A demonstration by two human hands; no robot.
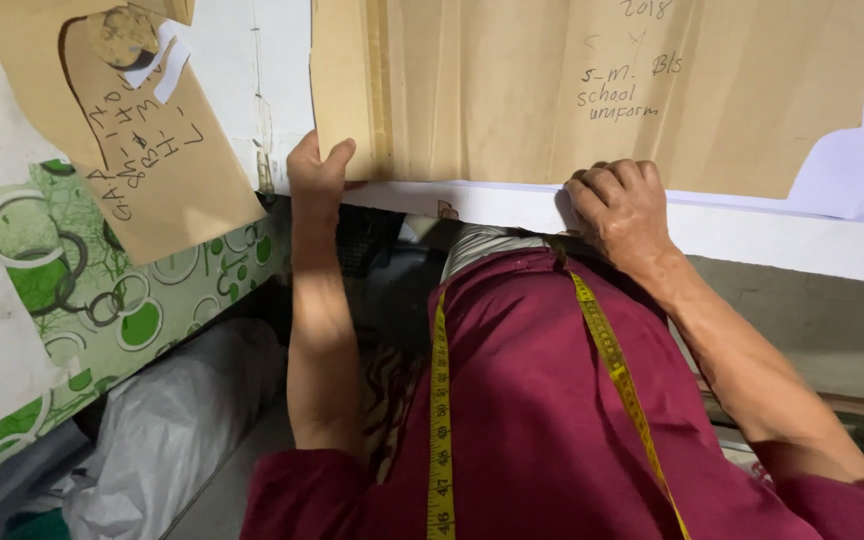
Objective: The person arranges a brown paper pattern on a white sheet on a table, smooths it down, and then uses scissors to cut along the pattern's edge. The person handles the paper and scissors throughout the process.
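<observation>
**Both hands on the big brown paper pattern**

The big brown paper pattern lies flat on the white table, with handwriting near its top. My left hand pinches its lower left corner, thumb on top. My right hand presses its lower edge with curled fingers. A yellow measuring tape hangs around my neck over my dark red shirt. At the left lies a smaller brown pattern piece with handwriting, on a green circle-print sheet.

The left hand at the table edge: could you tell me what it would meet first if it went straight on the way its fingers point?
Probably the brown paper pattern: the left hand already grips its near corner.
</observation>
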